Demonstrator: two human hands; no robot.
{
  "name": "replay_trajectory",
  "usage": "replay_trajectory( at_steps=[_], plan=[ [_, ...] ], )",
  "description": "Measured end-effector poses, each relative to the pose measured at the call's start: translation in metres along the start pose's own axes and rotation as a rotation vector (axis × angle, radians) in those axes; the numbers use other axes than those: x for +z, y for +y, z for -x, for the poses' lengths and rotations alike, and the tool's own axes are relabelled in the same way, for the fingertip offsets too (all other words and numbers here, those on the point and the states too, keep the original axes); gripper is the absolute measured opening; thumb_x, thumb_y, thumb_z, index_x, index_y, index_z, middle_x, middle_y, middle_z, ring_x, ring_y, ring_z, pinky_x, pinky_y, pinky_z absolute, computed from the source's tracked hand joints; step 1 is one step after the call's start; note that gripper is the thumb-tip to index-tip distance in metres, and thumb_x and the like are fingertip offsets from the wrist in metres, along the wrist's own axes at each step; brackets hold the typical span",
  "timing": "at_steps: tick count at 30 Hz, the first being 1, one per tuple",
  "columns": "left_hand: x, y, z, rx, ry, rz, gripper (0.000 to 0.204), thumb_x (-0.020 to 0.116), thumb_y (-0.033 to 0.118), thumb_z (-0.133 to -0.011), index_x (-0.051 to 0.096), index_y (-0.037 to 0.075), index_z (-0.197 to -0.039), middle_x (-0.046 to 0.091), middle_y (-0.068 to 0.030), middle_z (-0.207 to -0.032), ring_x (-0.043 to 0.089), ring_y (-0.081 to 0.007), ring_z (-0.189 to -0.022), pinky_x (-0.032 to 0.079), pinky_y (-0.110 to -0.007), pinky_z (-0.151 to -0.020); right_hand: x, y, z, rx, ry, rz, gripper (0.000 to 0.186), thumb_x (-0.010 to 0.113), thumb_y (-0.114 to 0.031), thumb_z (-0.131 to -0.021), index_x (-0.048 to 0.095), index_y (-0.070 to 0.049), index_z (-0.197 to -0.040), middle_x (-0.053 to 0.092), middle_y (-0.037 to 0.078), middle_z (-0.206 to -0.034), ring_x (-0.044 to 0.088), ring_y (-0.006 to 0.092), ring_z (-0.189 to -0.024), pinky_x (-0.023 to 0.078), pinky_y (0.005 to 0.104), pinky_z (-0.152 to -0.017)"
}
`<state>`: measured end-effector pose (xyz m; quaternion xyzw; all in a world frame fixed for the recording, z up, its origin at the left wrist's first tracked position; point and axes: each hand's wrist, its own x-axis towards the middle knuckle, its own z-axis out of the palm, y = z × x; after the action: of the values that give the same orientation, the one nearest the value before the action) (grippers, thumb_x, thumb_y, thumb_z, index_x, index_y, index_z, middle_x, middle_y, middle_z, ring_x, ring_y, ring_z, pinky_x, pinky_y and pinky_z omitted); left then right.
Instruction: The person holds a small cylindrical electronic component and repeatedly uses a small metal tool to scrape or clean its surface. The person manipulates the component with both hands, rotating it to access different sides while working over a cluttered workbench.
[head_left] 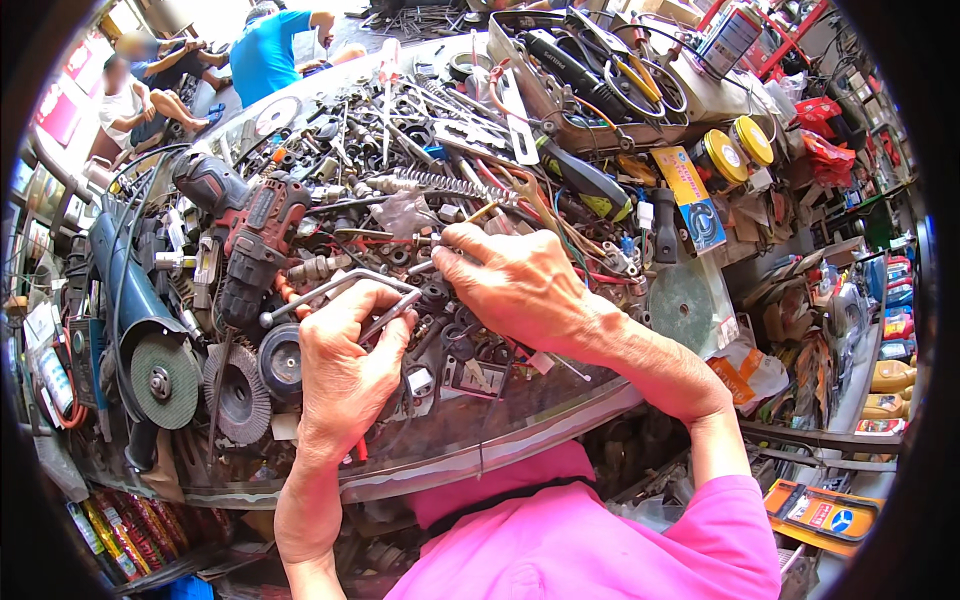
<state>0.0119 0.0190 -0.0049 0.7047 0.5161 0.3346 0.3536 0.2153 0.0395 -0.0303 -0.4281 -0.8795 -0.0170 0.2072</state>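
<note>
A left hand gripped an L-shaped hex key near a right hand with fingertips pinched, any hold impossible to tell, above a hardware-strewn counter. A red-and-black cordless drill lay leftward.

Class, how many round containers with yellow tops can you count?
2: one container just right of the orange-and-blue package, and a second container right beside it. Others may be hidden in the clutter.

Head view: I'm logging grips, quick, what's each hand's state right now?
Left hand: closed, holding a bent metal rod.
Right hand: partly closed; whether it holds anything cannot be told.
</note>
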Motion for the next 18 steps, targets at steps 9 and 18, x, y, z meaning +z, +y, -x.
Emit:
replay_trajectory(
  at_steps=[9, 18],
  plan=[
    [-0.007, -0.005, 0.003, -0.020, 0.037, 0.171, 0.013, 0.071, 0.006, -0.086, 0.066, 0.001, -0.097, 0.060, 0.0045, -0.072, 0.052, -0.0006, -0.059, 0.041, -0.017, -0.051, -0.006, -0.017, -0.008, 0.169, -0.054, 0.012, 0.018, 0.063, -0.009, -0.081, 0.063, -0.006, -0.099, 0.060, 0.012, -0.092, 0.064, 0.0294, -0.070, 0.051, 0.0382, -0.057],
    [-0.017, 0.018, 0.006, -0.311, -0.245, 0.584, 0.022, 0.070, 0.014, -0.089, 0.068, -0.001, -0.106, 0.066, 0.0007, -0.076, 0.052, -0.0020, -0.058, 0.041, -0.017, -0.050, -0.037, -0.030, 0.002, 0.109, 0.226, -0.805, 0.018, 0.067, -0.012, -0.087, 0.063, -0.001, -0.101, 0.062, 0.013, -0.084, 0.064, 0.0286, -0.073, 0.051, 0.0354, -0.063]
  ],
)
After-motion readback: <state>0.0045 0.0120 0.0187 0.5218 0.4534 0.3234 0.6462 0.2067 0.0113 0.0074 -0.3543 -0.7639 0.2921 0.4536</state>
